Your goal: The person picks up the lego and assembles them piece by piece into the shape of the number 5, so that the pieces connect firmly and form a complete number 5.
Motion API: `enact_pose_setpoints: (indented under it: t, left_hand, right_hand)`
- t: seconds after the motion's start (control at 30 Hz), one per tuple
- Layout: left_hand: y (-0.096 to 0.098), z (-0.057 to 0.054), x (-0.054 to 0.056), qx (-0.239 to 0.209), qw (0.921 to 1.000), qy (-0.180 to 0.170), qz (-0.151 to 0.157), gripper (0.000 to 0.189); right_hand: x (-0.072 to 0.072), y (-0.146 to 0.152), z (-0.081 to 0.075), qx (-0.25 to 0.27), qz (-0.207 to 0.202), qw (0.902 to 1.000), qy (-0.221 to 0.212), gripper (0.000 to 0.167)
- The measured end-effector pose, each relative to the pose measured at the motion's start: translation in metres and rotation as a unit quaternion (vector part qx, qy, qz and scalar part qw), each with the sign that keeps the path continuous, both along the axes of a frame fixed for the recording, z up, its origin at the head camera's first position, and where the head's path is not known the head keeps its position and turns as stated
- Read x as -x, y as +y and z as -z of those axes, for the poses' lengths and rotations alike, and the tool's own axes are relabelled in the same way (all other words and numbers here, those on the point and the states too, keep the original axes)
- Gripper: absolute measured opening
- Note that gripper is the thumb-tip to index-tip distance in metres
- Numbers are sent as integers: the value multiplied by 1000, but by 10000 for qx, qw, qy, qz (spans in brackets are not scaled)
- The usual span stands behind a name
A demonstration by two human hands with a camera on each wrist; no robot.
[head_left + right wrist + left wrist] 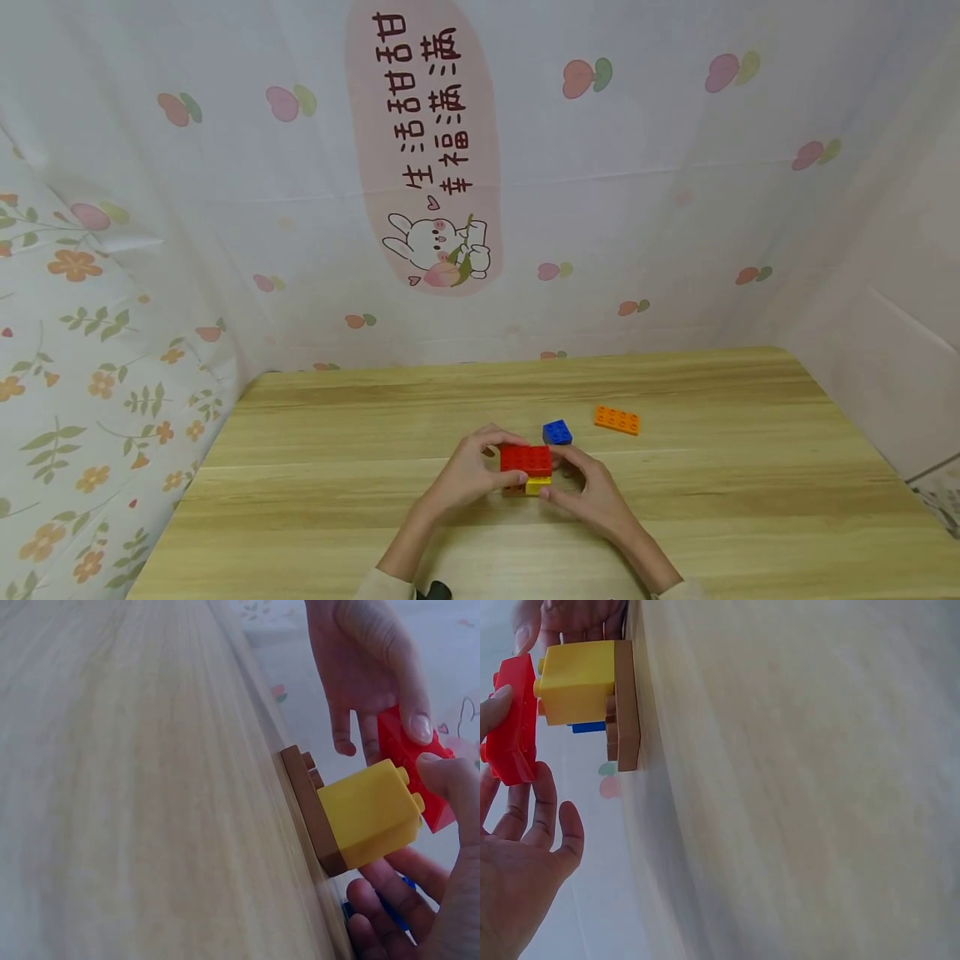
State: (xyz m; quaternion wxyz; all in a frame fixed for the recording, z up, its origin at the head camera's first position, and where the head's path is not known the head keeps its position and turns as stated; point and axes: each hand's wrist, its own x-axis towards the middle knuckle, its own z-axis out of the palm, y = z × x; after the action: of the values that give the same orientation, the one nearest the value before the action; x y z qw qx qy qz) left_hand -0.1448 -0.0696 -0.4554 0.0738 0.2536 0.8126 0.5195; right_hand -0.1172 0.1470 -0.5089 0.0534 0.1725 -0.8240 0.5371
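Observation:
My left hand point(467, 473) pinches a long red toy brick point(526, 460) between thumb and fingers. The red brick is tilted just above a yellow brick point(577, 682), with a small gap showing in the left wrist view. The yellow brick sits on one end of a flat brown base piece point(311, 814), whose bare studs stick out on the left-hand side. Around the right end of these bricks is my right hand point(596, 496). Its thumb is by the red brick's end and its fingers curve behind the yellow brick; whether they press on either is unclear.
A small blue brick point(557, 432) stands just behind the hands. Farther back to the right lies a flat orange piece point(617, 420). All rest on a wooden table point(337, 433), with a printed cloth point(637, 217) hanging behind. A dark object point(438, 591) shows near the left sleeve.

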Motion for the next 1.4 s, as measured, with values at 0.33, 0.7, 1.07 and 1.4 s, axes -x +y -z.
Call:
enact_pose_setpoints:
  t: [0.33, 0.7, 1.07, 1.4]
  left_hand:
    - [-1, 2, -1, 224, 9996, 135, 62, 34]
    - [0, 2, -2, 156, 9996, 184, 133, 34]
    - [0, 5, -3, 98, 9997, 197, 62, 33]
    - [0, 2, -5, 203, 9997, 140, -61, 36]
  right_hand:
    - [1, 1, 0, 381, -149, 9990, -153, 47]
    - [0, 3, -2, 779, -471, 9958, -90, 30]
    - [0, 2, -3, 470, -46, 9986, -218, 21]
    - [1, 1, -3, 240, 151, 9978, -605, 22]
